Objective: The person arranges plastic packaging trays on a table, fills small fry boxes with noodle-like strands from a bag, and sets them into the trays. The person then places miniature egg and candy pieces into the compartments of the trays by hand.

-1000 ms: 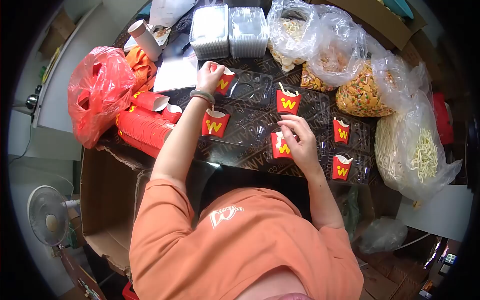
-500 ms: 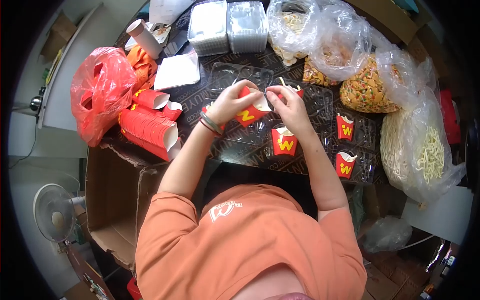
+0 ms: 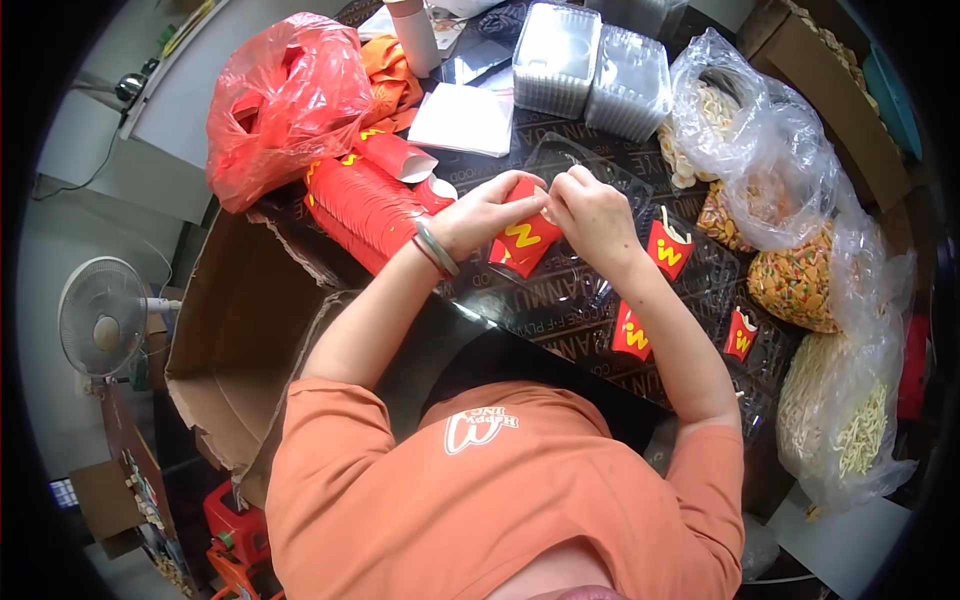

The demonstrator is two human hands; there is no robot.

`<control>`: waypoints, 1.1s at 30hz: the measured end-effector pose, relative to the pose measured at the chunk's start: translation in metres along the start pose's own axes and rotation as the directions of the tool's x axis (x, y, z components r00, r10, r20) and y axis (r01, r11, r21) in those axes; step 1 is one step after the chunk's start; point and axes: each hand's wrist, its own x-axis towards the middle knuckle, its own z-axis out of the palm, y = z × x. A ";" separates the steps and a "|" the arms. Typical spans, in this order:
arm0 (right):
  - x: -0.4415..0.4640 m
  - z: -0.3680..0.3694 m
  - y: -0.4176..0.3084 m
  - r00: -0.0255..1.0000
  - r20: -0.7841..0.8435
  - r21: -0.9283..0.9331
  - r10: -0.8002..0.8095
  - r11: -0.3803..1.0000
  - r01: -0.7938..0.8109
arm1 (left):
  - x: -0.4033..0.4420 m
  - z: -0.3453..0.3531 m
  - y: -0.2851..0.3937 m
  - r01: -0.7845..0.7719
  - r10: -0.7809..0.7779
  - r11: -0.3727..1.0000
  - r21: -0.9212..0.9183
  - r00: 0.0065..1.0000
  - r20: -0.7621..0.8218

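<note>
My left hand [image 3: 488,218] is closed around a red fry box [image 3: 530,236] with a yellow mark, held tilted over the table. At the mouth of that box, my right hand [image 3: 600,215] has its fingers pinched together. Something pale shows by the fingertips, too small to name. Just right of my right wrist stands a red fry box [image 3: 668,252] with pale sticks poking out. Another filled box [image 3: 632,335] is partly hidden by my right forearm, and a further one [image 3: 740,334] stands to its right. Clear plastic trays lie under and around these boxes.
A long stack of nested red boxes [image 3: 350,215] lies at left beside a red plastic bag [image 3: 285,110]. White sheets [image 3: 462,120] and stacked clear containers [image 3: 555,60] are at the back. Bags of snack pieces [image 3: 795,285] and pale sticks [image 3: 840,405] line the right. A cardboard box [image 3: 225,345] stands front left.
The camera view has turned, so the table appears rotated. My right fingers have come closer to the box in my left hand and now meet its mouth.
</note>
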 end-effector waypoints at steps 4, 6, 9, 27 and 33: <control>0.030 0.004 0.023 0.986 0.152 0.377 0.071 0.918 -0.124 | 0.006 -0.049 0.021 -0.051 0.037 0.977 0.209 0.997 0.070; 0.044 0.011 0.044 0.978 0.179 0.483 0.106 0.857 -0.181 | -0.002 -0.068 0.046 0.106 -0.116 0.981 0.163 0.992 0.055; 0.067 0.010 0.066 0.943 0.296 0.663 0.149 0.679 -0.315 | 0.005 -0.094 0.043 0.078 -0.085 0.989 0.123 0.995 0.057; 0.099 0.013 0.104 0.931 0.343 0.649 0.122 0.686 -0.329 | 0.000 -0.130 0.067 0.155 -0.138 0.946 0.286 0.987 -0.082; 0.089 0.024 0.146 0.844 0.510 0.294 0.167 0.888 -0.354 | -0.008 -0.172 0.061 0.247 -0.280 0.719 0.650 0.958 -0.055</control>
